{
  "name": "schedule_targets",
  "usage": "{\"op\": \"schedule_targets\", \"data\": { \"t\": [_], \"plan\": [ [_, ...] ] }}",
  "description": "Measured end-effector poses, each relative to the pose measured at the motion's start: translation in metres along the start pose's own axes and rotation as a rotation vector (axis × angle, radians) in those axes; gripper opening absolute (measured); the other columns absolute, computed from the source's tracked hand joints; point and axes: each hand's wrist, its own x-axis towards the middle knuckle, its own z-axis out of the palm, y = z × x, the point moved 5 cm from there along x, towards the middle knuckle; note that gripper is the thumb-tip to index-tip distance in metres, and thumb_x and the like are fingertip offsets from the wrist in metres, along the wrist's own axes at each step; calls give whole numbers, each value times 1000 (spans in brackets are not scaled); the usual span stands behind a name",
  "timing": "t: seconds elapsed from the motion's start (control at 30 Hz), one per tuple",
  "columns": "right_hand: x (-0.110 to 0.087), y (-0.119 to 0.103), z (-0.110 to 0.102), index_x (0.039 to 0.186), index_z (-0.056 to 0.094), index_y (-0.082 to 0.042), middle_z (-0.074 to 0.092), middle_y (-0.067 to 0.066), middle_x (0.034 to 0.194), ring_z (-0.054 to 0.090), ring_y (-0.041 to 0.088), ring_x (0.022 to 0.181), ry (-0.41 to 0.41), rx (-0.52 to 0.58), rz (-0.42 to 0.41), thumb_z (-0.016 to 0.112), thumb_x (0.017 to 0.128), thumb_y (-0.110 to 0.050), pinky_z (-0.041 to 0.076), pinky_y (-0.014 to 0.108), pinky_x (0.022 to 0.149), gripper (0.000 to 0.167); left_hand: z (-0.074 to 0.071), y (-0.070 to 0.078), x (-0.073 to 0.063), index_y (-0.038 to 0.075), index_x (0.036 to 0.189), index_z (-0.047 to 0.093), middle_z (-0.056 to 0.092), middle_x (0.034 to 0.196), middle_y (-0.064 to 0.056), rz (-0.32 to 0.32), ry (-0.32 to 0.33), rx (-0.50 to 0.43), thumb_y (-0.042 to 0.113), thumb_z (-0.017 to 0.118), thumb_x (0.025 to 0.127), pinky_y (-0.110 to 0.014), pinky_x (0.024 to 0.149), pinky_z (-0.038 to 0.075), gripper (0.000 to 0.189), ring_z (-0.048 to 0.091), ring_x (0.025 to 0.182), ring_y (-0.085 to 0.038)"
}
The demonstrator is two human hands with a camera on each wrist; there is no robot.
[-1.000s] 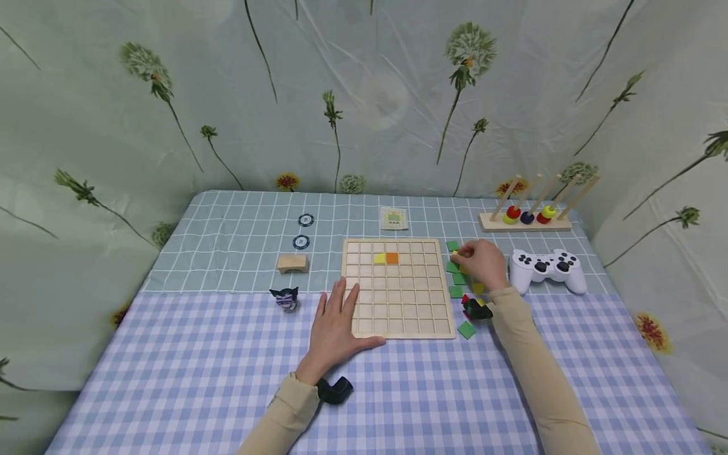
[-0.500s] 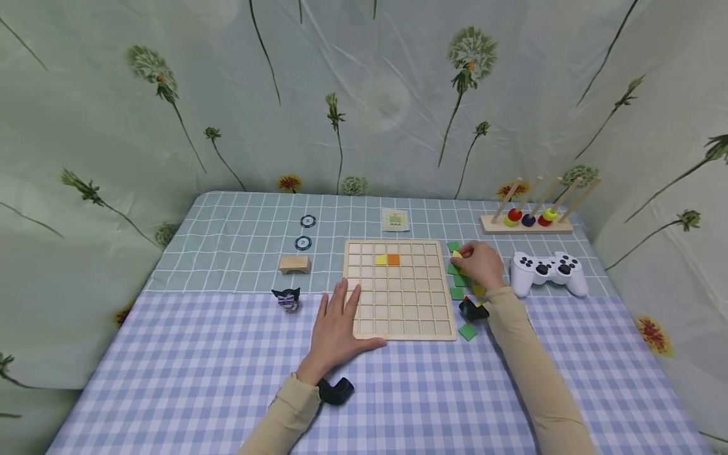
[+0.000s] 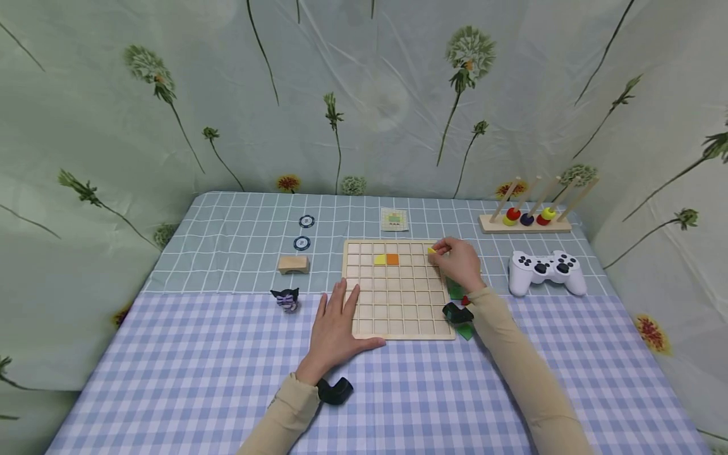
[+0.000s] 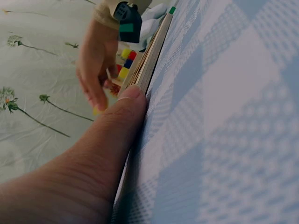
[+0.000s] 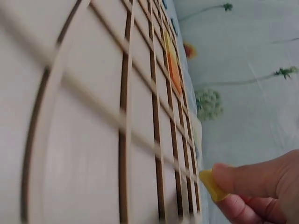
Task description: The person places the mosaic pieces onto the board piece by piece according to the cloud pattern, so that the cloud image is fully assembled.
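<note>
A wooden grid board [image 3: 400,303] lies at the middle of the table. My left hand [image 3: 334,328] rests along its left side with fingers spread, the thumb at the front edge. Between thumb and fingers my right hand [image 3: 462,262] pinches a small yellow tile [image 5: 212,185], held over the board's back right corner. Two pieces sit side by side in the grid's second row: a yellow piece [image 3: 380,260] and an orange square tile [image 3: 392,259]. Green tiles [image 3: 466,332] lie right of the board, partly hidden by the right hand and its wrist camera.
Behind the board is a patterned card [image 3: 394,219]. To the right are a white game controller [image 3: 547,272] and a peg stand [image 3: 526,227] with coloured beads. On the left stand a wooden block [image 3: 293,264], a small dark figurine [image 3: 286,300] and two round chips [image 3: 302,242].
My right hand has moved left from the loose tiles to above the board's back right corner, carrying the yellow tile. The left hand stays in place.
</note>
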Motion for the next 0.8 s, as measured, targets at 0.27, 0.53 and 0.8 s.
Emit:
{"op": "schedule_targets", "data": {
  "t": [0.27, 0.53, 0.8],
  "plan": [
    [6, -22, 29, 83, 68, -5, 65, 6, 77, 54, 22, 69, -111, 132, -24, 76, 81, -19, 40, 30, 58, 16, 0, 0, 0, 10, 152, 23, 10, 156, -16, -10, -17, -3, 81, 58, 66, -45, 113, 4, 117, 6, 143, -27],
    [8, -22, 41, 86, 74, -6, 68, 5, 80, 59, 22, 74, -143, 135, -20, 73, 85, -19, 46, 35, 67, 13, 1, 1, 0, 10, 151, 24, 11, 156, -16, -13, -22, 16, 81, 57, 66, -45, 113, 5, 116, 7, 143, -27],
    [6, -28, 44, 85, 74, -6, 68, 6, 82, 61, 22, 77, -117, -7, -53, 71, 86, -18, 49, 38, 72, 13, 1, 0, 1, 10, 152, 22, 10, 157, -15, -13, -22, 20, 81, 57, 66, -45, 113, 4, 116, 7, 143, -26]
  ]
}}
